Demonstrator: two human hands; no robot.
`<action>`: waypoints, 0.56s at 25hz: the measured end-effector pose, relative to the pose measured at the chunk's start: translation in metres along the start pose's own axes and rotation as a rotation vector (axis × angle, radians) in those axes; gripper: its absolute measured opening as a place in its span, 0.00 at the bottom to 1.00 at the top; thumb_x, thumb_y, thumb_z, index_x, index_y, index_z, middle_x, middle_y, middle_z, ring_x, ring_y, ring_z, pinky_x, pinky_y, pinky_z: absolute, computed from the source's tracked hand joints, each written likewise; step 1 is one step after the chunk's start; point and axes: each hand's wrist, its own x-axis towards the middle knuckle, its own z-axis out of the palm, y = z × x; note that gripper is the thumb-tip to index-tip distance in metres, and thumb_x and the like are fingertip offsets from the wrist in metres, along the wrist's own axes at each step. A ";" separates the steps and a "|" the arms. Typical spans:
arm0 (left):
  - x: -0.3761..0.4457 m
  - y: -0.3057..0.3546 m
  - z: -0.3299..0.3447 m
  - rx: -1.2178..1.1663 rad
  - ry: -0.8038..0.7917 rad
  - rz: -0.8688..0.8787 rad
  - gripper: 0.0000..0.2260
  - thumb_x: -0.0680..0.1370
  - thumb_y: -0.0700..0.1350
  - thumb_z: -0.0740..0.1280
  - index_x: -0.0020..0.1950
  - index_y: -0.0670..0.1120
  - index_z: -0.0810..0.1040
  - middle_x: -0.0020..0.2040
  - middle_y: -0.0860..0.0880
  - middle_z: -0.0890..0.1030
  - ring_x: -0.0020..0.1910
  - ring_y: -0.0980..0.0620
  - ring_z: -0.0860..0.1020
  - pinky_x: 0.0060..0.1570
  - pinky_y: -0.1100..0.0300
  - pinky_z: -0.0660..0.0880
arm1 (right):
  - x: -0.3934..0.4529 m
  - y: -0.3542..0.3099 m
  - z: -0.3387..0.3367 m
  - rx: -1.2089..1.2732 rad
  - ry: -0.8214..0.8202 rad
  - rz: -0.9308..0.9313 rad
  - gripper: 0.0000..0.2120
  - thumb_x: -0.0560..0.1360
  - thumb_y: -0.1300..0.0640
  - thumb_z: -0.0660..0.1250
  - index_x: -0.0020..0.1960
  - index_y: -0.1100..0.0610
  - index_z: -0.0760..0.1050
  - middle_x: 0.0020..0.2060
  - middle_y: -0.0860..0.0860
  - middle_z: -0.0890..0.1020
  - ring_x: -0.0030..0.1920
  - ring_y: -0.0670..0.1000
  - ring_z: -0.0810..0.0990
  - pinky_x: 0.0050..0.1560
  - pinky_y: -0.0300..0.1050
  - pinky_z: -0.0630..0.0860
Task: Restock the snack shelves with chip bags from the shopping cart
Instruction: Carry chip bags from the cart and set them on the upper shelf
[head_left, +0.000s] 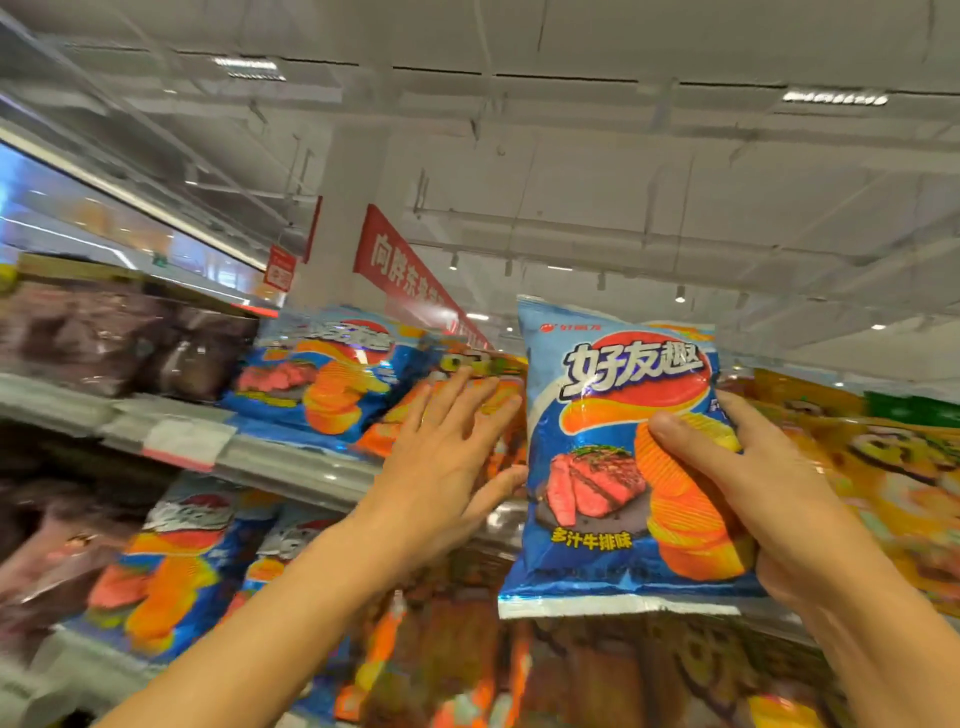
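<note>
The right hand (769, 483) grips a glossy blue foil chip bag printed with sliced steak and ridged orange chips (623, 457), thumb across its front and fingers curled behind its right edge, holding it upright in front of the upper grey metal shelf (291, 457). The left hand (441, 457) is spread flat, fingers straight, pressing against an orange foil snack bag (493, 395) that stands on that shelf just left of the held bag. Further left on the same shelf stands another blue chip bag of the same design (322, 379), and beyond it dark brownish-purple bags (119, 343), too blurred to read. A white and red price label (182, 441) hangs on the shelf's front edge. On the shelf below, more blue bags with orange chips (176, 566) stand side by side, with darker packs under the held bag, though blur hides what they may be. To the right of the held bag lie yellow-orange bags (883, 478), one topped with green. A red hanging banner with white characters (400, 265) runs along under the white ceiling (571, 156).
</note>
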 end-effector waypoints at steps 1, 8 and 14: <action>-0.014 -0.033 -0.009 -0.001 0.008 -0.035 0.34 0.78 0.66 0.48 0.81 0.51 0.61 0.81 0.48 0.60 0.82 0.45 0.49 0.79 0.42 0.48 | 0.005 0.000 0.036 0.006 -0.011 -0.004 0.21 0.66 0.48 0.75 0.58 0.48 0.79 0.46 0.47 0.88 0.42 0.49 0.88 0.31 0.38 0.80; -0.104 -0.271 -0.059 0.141 -0.063 -0.229 0.36 0.79 0.68 0.47 0.82 0.48 0.59 0.80 0.46 0.61 0.81 0.44 0.55 0.79 0.43 0.50 | 0.054 -0.005 0.280 0.168 0.003 -0.068 0.21 0.70 0.49 0.73 0.61 0.53 0.78 0.38 0.47 0.87 0.30 0.43 0.83 0.25 0.36 0.75; -0.147 -0.344 -0.040 0.059 -0.147 -0.129 0.34 0.81 0.65 0.52 0.81 0.45 0.60 0.80 0.45 0.64 0.77 0.45 0.64 0.79 0.47 0.53 | 0.127 -0.005 0.430 0.217 0.186 -0.128 0.22 0.80 0.55 0.68 0.71 0.59 0.68 0.47 0.54 0.80 0.40 0.49 0.79 0.38 0.45 0.78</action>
